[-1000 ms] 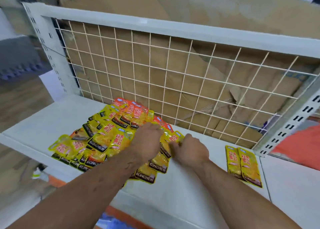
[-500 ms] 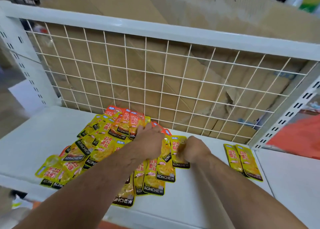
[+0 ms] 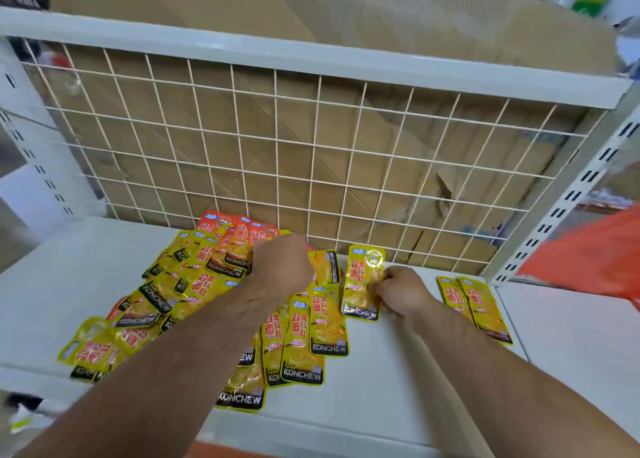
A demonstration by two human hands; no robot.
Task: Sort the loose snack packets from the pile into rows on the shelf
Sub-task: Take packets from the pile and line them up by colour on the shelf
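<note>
i find the right hand [image 3: 403, 293] pinching a packet [image 3: 362, 284] now pulled right, clear of the pile [image 3: 194, 284]; i cannot tell the left hand [image 3: 280, 267] grip.

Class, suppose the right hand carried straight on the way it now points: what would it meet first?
Beyond the yellow foil packet it pinches, the right hand would likely meet the loose packet pile first, near the left hand; depth is uncertain.

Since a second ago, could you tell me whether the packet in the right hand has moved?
Yes. The packet held by the right hand has shifted right, off the edge of the pile and towards the two packets already laid out.
</note>
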